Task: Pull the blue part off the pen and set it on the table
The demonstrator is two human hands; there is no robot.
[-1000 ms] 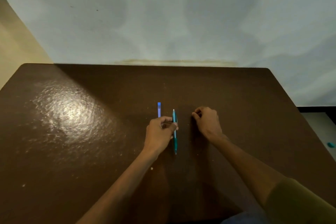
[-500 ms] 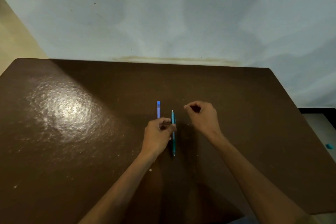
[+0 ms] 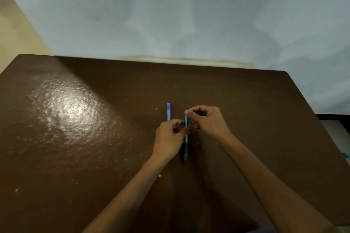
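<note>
Both hands meet over the middle of the dark brown worktop (image 3: 79, 157), working on a teal pen (image 3: 186, 143) that lies lengthways, its far end under the fingers and its near tip pointing back toward the person. The left hand (image 3: 169, 141) has its grip clamped on the pen's barrel about midway, fingers and thumb curled round it from the left side. The right hand (image 3: 207, 121) comes in from the right with thumb and forefinger pinched together at the pen's far end; they appear to hold that end or a small part there, though anything between the fingertips is too small to make out. Just left of the pen and a little farther away, a short blue piece (image 3: 168, 111), perhaps a cap or refill, lies apart on the worktop, untouched by either hand. As a judgement, the work on the pen looks to be in its middle: the pen is steadied and its far end is being handled, while the blue piece remains to be dealt with and is not yet joined to the pen.
</note>
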